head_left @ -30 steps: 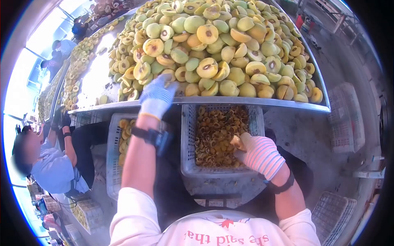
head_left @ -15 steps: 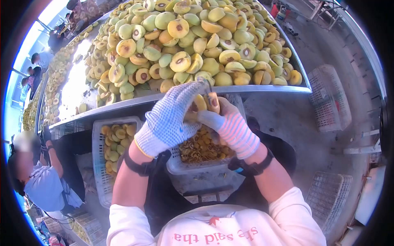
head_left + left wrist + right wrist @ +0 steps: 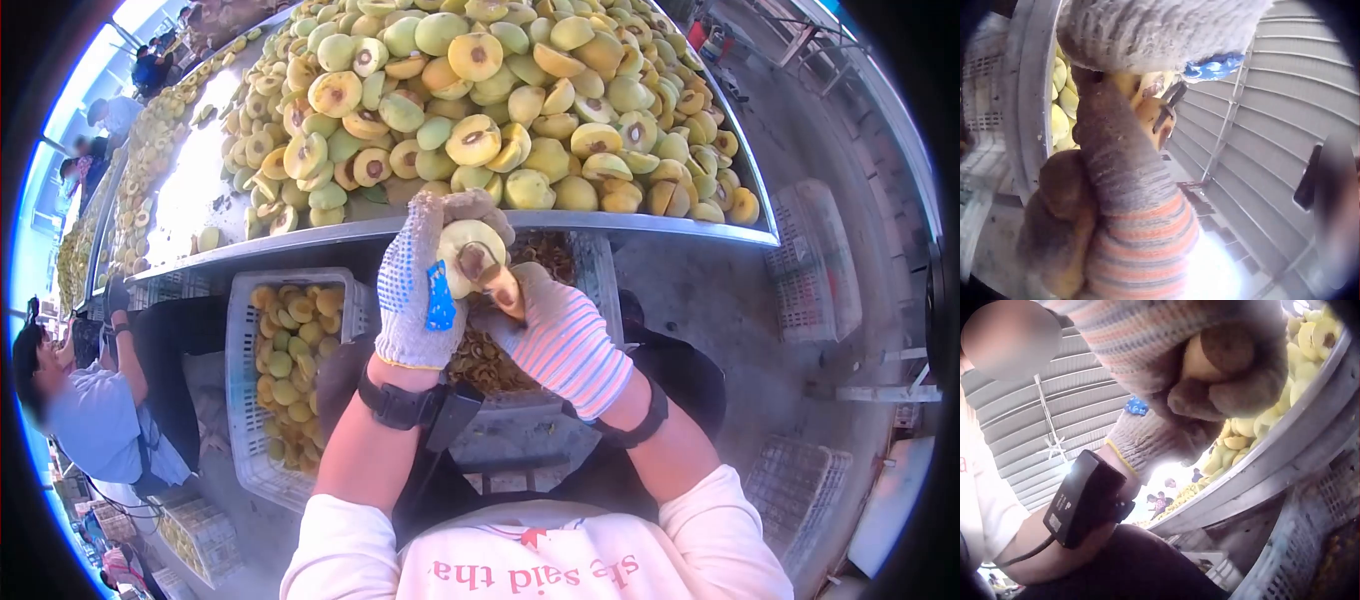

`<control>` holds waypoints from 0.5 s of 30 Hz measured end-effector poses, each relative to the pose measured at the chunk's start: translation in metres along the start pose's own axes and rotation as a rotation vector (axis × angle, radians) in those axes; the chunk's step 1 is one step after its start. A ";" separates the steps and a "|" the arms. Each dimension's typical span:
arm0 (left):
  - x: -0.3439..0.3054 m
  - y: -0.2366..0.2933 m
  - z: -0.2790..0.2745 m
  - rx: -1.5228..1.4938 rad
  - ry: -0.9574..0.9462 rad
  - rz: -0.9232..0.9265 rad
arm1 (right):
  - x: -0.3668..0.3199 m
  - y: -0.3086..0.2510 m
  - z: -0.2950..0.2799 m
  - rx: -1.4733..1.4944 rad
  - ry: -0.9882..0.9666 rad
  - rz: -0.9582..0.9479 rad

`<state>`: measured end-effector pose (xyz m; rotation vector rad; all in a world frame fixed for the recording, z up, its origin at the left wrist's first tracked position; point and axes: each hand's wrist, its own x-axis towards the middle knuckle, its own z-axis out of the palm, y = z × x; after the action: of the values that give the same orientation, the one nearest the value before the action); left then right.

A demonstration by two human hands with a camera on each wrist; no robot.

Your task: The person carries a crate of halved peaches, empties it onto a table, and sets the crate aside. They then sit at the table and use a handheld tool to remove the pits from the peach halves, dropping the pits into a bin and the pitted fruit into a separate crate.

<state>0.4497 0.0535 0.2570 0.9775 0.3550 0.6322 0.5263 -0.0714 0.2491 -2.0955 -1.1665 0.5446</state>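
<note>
My left hand, in a dotted knit glove with blue tape, grips a yellow-green peach half. Its cut face, with a brown centre, is turned up toward the head camera. In a striped glove, my right hand grips a short wooden-handled tool, its working end at the centre of the cut face. A dark metal piece at the tool's end shows in the left wrist view. The right wrist view shows the round butt of the handle inside curled fingers. Both hands are just in front of the table edge.
Peach halves are heaped on a metal-edged table. Beneath my hands stands a crate of brownish scraps. Left of it is a crate of peach halves. Another person sits at the left.
My left hand has come back from the heap with a peach half. The right hand has risen from over the scrap crate with the tool to meet it.
</note>
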 end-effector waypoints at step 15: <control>-0.005 -0.011 -0.026 0.572 0.038 0.327 | 0.005 -0.006 0.005 -0.087 -0.250 0.119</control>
<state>0.4349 0.0629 0.2337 1.5928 0.4246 0.8689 0.5222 -0.0628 0.2494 -2.2291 -1.2272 0.8456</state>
